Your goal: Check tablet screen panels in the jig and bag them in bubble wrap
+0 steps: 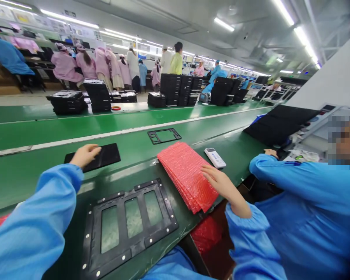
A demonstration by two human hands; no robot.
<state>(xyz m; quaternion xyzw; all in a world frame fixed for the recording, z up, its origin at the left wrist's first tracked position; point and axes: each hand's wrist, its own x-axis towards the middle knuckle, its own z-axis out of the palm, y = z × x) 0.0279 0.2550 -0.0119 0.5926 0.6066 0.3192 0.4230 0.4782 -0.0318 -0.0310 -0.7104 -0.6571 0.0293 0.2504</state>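
My left hand [85, 154] reaches out over the green conveyor belt [46, 132], its fingers curled over the left end of a thin black panel [105, 155] lying flat there. My right hand [218, 182] lies with fingers stretched flat on the near right part of a fanned stack of red bubble bags [183, 171]. Both of my arms are in blue sleeves. A black frame jig [128, 225] with three window openings lies on the belt edge right in front of me, between my arms.
A smaller black frame [164, 136] and a white remote control [215, 157] lie beyond the red bags. A co-worker in blue [309, 202] sits close on my right beside black trays [280, 122]. Stacks of black trays [97, 95] and several people stand across the belts.
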